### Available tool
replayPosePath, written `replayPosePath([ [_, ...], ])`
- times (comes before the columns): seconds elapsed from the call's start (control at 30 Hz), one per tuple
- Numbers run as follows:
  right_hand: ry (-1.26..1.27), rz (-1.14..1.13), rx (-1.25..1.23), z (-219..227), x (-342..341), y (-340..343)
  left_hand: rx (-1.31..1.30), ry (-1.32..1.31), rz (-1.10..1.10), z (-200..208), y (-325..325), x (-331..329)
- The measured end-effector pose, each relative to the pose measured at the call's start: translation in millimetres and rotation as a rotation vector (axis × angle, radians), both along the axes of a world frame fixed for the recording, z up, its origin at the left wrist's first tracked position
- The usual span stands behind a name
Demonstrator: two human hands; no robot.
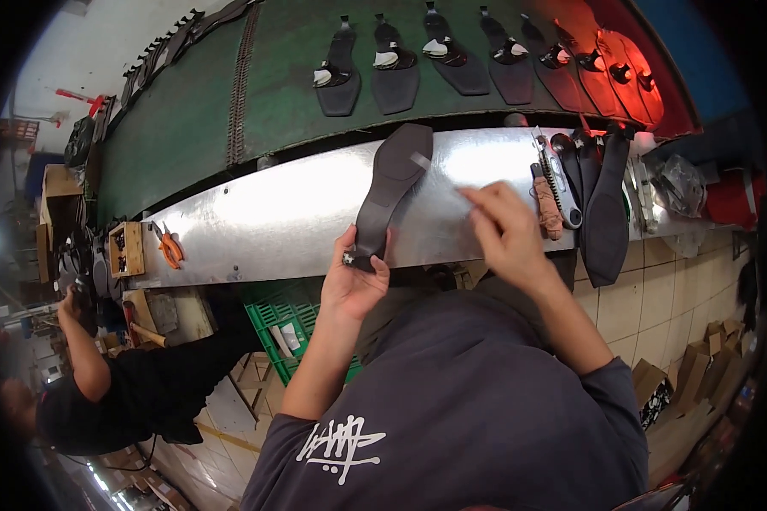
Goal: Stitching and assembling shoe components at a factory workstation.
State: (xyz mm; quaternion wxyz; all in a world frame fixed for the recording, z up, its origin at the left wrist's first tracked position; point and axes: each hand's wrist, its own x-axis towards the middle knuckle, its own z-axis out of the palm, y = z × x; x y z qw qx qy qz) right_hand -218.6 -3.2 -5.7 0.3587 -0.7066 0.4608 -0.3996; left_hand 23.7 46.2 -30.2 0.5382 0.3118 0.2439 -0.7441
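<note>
My left hand (355,285) grips the narrow end of a dark sandal sole (392,175), with the thumb and fingers on either side. The broad, squared toe end points away from me over the metal bench. A pale strip (419,160) shows near the toe's right edge, and a small shiny piece (349,257) sits by my fingers at the narrow end. My right hand (513,243) hovers over the bench, right of the sole and apart from it. Its index finger stretches leftward, the other fingers are bent, and nothing shows in it.
Beyond the metal bench (290,192), several dark sandals (396,81) lie on a green conveyor (294,51), some under red light. At right are a wrapped tool (547,204), a box cutter (562,192) and more soles (607,221). Orange-handled pliers (170,249) lie left; a co-worker (119,383) stands there.
</note>
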Motion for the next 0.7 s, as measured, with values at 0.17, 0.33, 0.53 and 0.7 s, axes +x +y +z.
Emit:
replayPosePath([
  [0.17, -0.361, 0.332, 0.631, 10, 22, 40, 0.040, 0.041, -0.084, 12, -8, -29],
  [0.33, -0.388, 0.272, 0.525, -8, 27, 49, -0.066, 0.058, -0.147, 16, -7, -47],
  [0.53, -0.311, 0.207, 0.336, -8, 22, 42, -0.110, 0.060, -0.140, 7, 0, -44],
  [0.7, -0.582, 0.223, 0.896, 2, 11, 30, -0.144, -0.361, -0.161, 27, -4, -51],
])
